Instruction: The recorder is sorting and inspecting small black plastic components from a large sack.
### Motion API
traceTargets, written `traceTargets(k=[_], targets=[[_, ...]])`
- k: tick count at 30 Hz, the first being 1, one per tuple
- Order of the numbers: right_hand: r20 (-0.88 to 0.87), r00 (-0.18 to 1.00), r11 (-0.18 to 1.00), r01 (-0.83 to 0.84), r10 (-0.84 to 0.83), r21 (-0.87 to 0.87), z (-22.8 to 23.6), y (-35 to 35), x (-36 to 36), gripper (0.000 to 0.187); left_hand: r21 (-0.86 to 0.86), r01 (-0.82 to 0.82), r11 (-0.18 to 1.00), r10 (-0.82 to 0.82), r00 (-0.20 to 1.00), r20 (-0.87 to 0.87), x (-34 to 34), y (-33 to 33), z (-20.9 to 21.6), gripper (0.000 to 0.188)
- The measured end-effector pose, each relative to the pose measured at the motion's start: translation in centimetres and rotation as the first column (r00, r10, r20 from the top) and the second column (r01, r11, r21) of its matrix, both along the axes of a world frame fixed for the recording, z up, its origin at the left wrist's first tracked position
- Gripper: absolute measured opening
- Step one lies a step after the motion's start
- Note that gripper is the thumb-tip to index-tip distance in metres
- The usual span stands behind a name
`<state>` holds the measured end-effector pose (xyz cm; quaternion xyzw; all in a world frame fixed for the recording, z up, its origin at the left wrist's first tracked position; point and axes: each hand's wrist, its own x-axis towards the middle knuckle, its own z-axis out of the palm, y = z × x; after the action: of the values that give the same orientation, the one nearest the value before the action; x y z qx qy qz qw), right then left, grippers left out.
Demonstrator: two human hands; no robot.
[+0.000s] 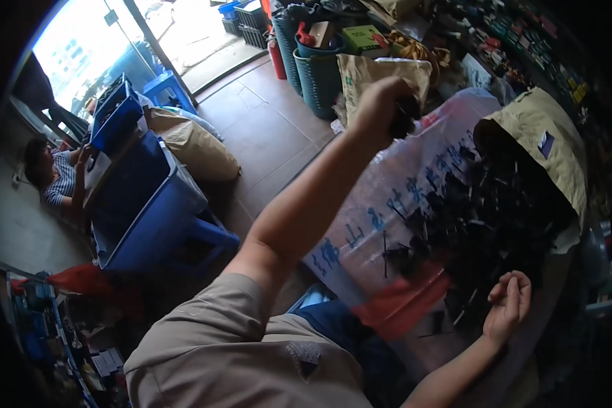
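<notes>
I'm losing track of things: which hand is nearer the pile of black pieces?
Right: the right hand is at the lower edge of the pile of black pieces; the left hand is farther away, past its upper left.

The left hand (pixel 381 109) grips dark pieces (pixel 406 117); the right hand (pixel 509 309) hangs beside a black heap (pixel 486 211).
</notes>
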<state>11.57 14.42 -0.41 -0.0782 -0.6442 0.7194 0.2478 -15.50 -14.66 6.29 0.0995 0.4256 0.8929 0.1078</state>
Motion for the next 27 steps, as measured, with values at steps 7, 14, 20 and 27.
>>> traceTargets(k=[7,14,20,27], targets=[[-0.008,0.998,0.994,0.065,-0.064,0.084,0.6,0.4,1.2,0.015,-0.55,-0.573,0.608,0.159,0.767,-0.622,-4.9,-4.1,-8.2,0.031],[0.159,0.983,0.968,0.05,-0.091,0.244,1.5,-1.1,1.8,0.009,-0.857,-0.163,0.488,-0.595,0.656,-0.464,9.7,0.2,-5.3,0.017],[0.153,0.979,0.429,-0.197,0.137,0.882,-0.8,-9.3,-1.1,0.038,-0.879,-0.103,0.466,-0.548,0.746,-0.378,14.8,1.2,-9.2,0.013],[0.204,0.977,0.52,-0.205,0.061,0.829,-2.5,-7.4,-0.6,0.02,-0.656,0.407,0.635,-0.558,0.829,-0.026,17.0,2.4,-10.7,0.018]])
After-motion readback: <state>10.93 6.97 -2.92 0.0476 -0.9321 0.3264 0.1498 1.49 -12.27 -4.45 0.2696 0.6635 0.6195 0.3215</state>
